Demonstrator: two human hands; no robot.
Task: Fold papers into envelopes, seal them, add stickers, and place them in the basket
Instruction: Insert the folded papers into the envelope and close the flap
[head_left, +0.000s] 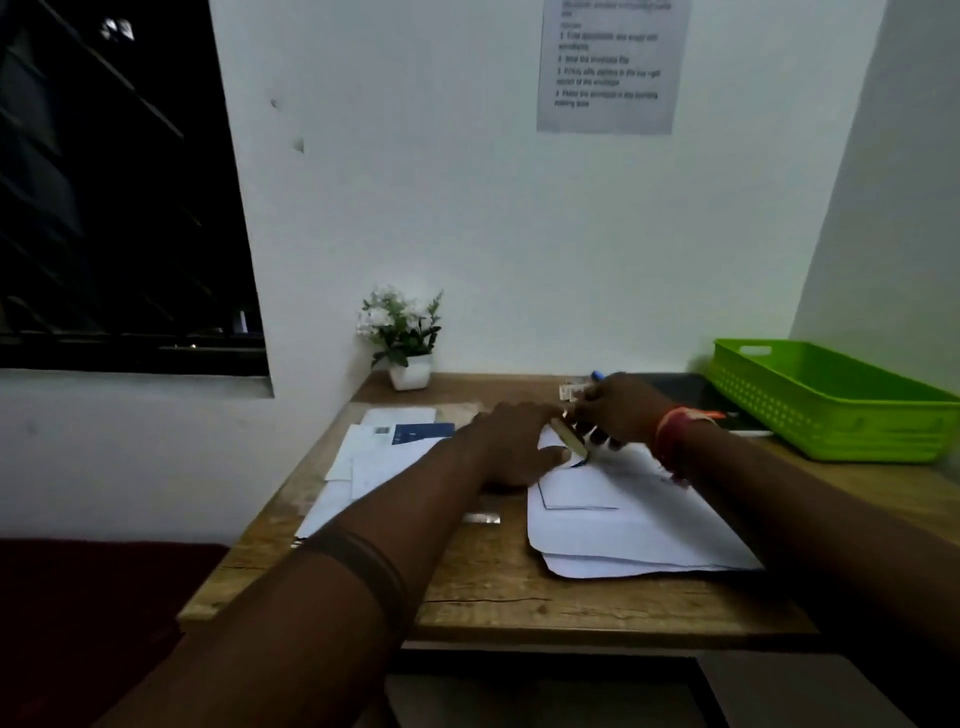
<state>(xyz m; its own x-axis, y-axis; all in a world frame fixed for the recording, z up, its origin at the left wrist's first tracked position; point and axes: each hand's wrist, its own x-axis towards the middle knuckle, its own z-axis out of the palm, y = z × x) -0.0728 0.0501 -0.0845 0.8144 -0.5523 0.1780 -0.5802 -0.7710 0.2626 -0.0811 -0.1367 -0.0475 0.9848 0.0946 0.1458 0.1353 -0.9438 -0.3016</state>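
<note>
Envelope (582, 488) is pinned flat beneath the left hand (514, 441), fingers straight, so it cannot slide; a glue stick (569, 439) is gripped by the right hand (621, 410), its fingers curled, apparently for sealing.

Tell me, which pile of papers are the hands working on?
The right-hand pile, in front of the green basket. Both the left hand and the right hand rest over its far end. The left pile, with a blue-printed piece, lies untouched.

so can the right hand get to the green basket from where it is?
Probably yes. The right hand is over the white papers, and the green basket sits open-topped on the table's far right corner. Only a dark flat item lies between; nothing tall blocks the way.
</note>
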